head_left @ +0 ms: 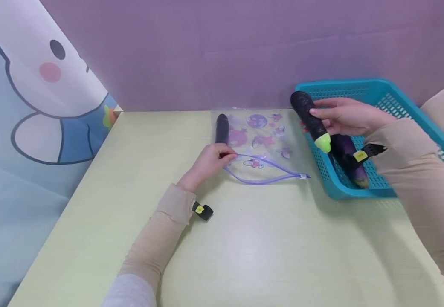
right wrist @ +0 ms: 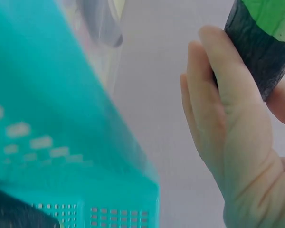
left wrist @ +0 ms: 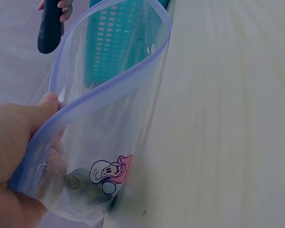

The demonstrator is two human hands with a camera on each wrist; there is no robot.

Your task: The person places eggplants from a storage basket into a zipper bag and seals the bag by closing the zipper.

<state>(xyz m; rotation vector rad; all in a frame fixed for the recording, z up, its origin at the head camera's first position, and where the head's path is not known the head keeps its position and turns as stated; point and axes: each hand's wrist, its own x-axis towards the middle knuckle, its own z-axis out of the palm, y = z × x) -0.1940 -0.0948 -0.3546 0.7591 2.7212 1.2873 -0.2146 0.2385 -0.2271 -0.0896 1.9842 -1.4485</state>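
My left hand (head_left: 209, 164) pinches the purple zip edge of a clear printed zip bag (head_left: 283, 140) lying on the table, and the bag's mouth gapes. Inside, along its left side, lies one dark eggplant (head_left: 222, 128); its stem end (left wrist: 76, 184) shows through the plastic in the left wrist view. My right hand (head_left: 350, 116) grips a second dark eggplant (head_left: 308, 114) by its middle, above the left rim of the basket. Its bright green cap (head_left: 323, 143) points down toward me, and the right wrist view shows fingers and thumb around the dark body (right wrist: 251, 52).
A turquoise plastic basket (head_left: 360, 194) stands at the right, with more eggplant (head_left: 356, 172) in it, partly hidden by my right wrist. Behind the table rises a purple backdrop (head_left: 191, 55); a blue cartoon cloth (head_left: 26, 204) hangs at the left. The pale table (head_left: 245, 251) stretches in front.
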